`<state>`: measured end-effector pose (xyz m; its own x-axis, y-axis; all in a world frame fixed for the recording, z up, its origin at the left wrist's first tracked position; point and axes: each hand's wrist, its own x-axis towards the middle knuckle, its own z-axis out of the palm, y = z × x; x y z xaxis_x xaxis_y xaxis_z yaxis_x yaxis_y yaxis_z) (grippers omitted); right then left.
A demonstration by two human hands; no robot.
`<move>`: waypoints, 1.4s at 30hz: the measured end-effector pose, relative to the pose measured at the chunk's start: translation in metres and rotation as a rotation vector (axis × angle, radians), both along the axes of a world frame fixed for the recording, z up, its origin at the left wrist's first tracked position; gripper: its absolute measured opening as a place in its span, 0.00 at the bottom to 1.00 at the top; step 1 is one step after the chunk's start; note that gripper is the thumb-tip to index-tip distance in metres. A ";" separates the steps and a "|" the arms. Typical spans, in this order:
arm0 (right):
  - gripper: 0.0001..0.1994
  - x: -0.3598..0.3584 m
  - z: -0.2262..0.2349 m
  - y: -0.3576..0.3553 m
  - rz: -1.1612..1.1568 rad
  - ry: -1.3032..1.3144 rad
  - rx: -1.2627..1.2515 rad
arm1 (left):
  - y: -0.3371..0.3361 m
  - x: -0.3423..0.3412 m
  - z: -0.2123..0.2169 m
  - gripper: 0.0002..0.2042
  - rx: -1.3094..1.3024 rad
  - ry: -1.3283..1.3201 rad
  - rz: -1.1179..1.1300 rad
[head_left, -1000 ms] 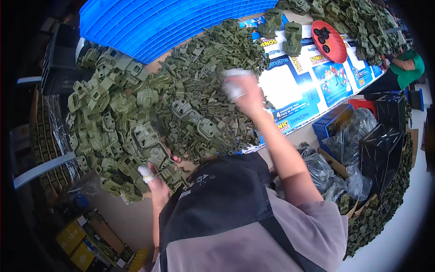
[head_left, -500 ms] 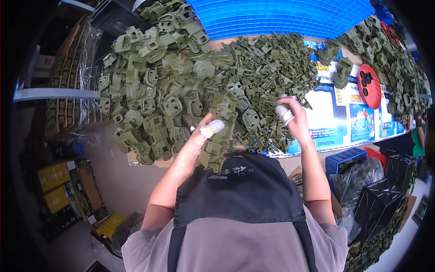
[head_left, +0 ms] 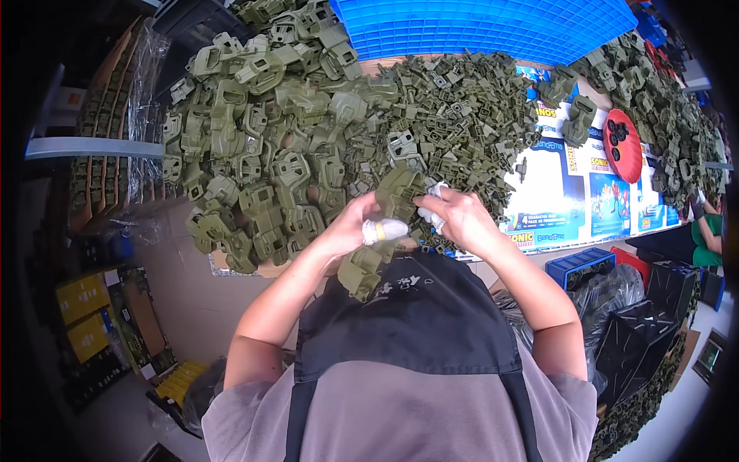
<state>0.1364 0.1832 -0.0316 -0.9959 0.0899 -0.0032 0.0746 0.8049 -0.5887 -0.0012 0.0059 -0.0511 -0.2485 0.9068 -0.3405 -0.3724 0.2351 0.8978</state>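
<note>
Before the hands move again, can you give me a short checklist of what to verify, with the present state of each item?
1. Both hands on the piece: left hand and right hand hold one olive green plastic part. Ok.
2. Finger tape in place: white wraps show on both hands. Ok.
3. Hands over the table edge: ok.
4. Supply within reach: pile of large green parts lies just beyond the hands. Ok.
5. Part seated or aligned: cannot tell, fingers cover it.

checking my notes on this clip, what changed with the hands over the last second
Both hands came together from wide apart: the left hand drew in from the pile's left edge, the right hand pulled back from the far side. They now jointly grip an olive-green moulded plastic part above the dark apron. The heap of green plastic parts and blue ribbed tray stayed.
</note>
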 end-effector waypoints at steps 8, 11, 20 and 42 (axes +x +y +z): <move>0.21 0.012 -0.018 0.002 0.067 0.093 -0.089 | 0.001 0.013 0.018 0.29 -0.045 0.158 -0.103; 0.17 0.008 -0.019 0.012 0.058 0.112 -0.300 | 0.003 0.007 0.019 0.29 -0.036 0.168 -0.111; 0.16 0.099 -0.225 0.199 -1.229 -0.010 0.137 | -0.046 -0.009 -0.055 0.29 -0.101 -0.230 0.502; 0.09 0.004 0.010 -0.044 0.466 -0.145 -0.167 | -0.025 0.040 -0.020 0.21 -0.287 -0.601 0.504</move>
